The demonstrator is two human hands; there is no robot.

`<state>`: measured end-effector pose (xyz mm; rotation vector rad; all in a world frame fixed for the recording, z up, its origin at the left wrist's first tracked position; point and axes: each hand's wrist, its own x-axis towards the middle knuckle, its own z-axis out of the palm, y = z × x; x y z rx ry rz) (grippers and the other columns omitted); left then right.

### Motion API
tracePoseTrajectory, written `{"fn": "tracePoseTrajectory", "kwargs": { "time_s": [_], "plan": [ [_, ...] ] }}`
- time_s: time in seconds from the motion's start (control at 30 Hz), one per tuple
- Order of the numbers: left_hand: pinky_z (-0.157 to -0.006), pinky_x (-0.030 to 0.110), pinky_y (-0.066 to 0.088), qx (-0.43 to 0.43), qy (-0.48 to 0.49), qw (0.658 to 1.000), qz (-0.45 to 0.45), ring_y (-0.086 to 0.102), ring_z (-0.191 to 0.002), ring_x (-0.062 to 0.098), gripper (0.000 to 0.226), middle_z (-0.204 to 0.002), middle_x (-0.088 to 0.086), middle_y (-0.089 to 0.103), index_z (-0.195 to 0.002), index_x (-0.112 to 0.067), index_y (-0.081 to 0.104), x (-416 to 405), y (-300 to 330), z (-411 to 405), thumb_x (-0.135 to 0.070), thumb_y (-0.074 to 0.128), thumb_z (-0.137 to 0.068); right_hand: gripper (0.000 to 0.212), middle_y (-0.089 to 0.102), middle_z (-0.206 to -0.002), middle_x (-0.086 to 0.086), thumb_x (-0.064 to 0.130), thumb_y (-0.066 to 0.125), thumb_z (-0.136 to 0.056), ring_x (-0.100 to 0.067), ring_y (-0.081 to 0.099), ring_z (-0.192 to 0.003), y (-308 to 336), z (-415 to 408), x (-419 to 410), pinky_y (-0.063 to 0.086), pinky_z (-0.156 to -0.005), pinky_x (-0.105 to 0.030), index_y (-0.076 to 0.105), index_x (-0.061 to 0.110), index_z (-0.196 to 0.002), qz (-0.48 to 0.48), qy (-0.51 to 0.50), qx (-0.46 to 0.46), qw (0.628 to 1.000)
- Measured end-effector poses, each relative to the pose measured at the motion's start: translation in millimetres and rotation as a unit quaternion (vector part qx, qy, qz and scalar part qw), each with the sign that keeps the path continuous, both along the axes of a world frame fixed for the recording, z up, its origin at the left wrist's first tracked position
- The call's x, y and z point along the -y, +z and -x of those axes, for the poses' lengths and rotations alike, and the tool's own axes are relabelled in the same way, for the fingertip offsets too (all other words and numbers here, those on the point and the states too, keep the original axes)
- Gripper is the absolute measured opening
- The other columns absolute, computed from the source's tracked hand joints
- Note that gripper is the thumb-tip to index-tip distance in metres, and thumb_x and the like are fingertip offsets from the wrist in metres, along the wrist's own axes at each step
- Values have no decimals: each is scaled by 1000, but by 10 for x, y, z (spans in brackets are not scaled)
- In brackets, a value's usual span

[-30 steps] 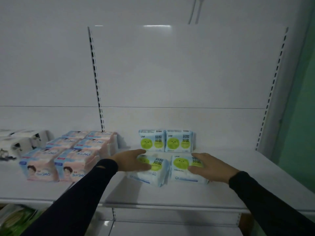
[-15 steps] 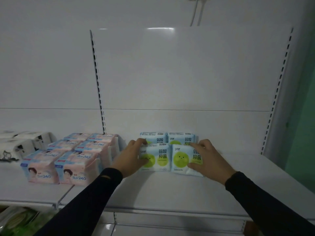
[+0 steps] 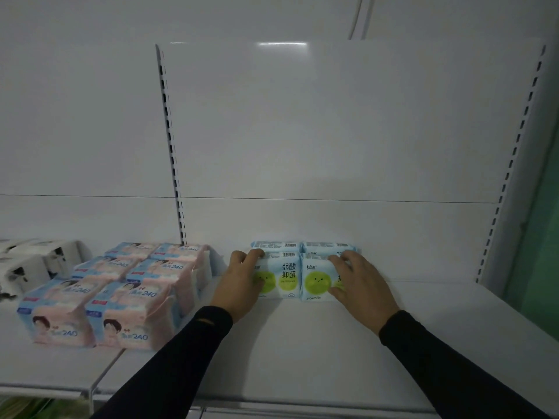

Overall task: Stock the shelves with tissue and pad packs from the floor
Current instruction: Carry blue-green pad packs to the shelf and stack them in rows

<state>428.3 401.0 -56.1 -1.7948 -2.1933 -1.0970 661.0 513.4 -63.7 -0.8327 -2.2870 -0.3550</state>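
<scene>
Two light-blue pad packs with green smiley circles stand upright side by side on the white shelf [image 3: 317, 352]. My left hand [image 3: 242, 282] grips the left pack [image 3: 284, 275] at its left edge. My right hand [image 3: 360, 282] grips the right pack [image 3: 317, 279] at its right side. Directly behind them, against the back panel, stand two more blue packs [image 3: 302, 245]; only their tops show.
Several pink-and-blue "240" packs [image 3: 121, 294] sit in rows on the shelf to the left. White packs with black print [image 3: 33, 264] lie at the far left. Slotted uprights [image 3: 172, 146] run up the back panel. A green wall [image 3: 544, 237] borders the right.
The two front packs were lying flat near the shelf front; both hands stood them upright and pushed them back against the rear pair.
</scene>
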Motion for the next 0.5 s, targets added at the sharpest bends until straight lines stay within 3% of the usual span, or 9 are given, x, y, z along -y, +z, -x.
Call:
{"fn": "tracePoseTrajectory", "kwargs": {
  "time_s": [0.17,0.33,0.43,0.5],
  "plan": [
    [-90,30,42,11,9,1000,-7,51,-109,31,52,-127,11,39,-136,-16,40,-131,-38,-1,-3,53,-87,71,54,-103,-9,24,90,-51,-22,48,-92,10,96,-100,52,-83,-42,58,11,-113,-21,-22,8,1000],
    [-96,30,39,15,-1,1000,26,49,-115,34,57,-134,13,35,-141,-23,33,-127,-23,17,-6,50,-90,76,56,-111,-14,29,89,-54,-34,55,-111,-4,85,-89,43,-96,-54,57,10,-120,5,-43,35,998],
    [-103,36,37,-6,10,999,31,41,-125,34,66,-143,14,29,-147,-26,26,-25,32,48,-13,56,-89,74,55,-124,-19,34,84,-66,-39,53,-118,59,-9,19,42,-98,-51,55,7,-128,25,-36,33,998],
    [-103,39,39,-36,3,999,-1,40,-125,32,64,-142,13,34,-145,-24,31,76,108,20,-19,60,-88,67,50,-133,-19,37,74,-78,-36,49,-122,134,-126,125,40,-102,-45,51,8,-134,42,-29,5,999]
  ]
}}
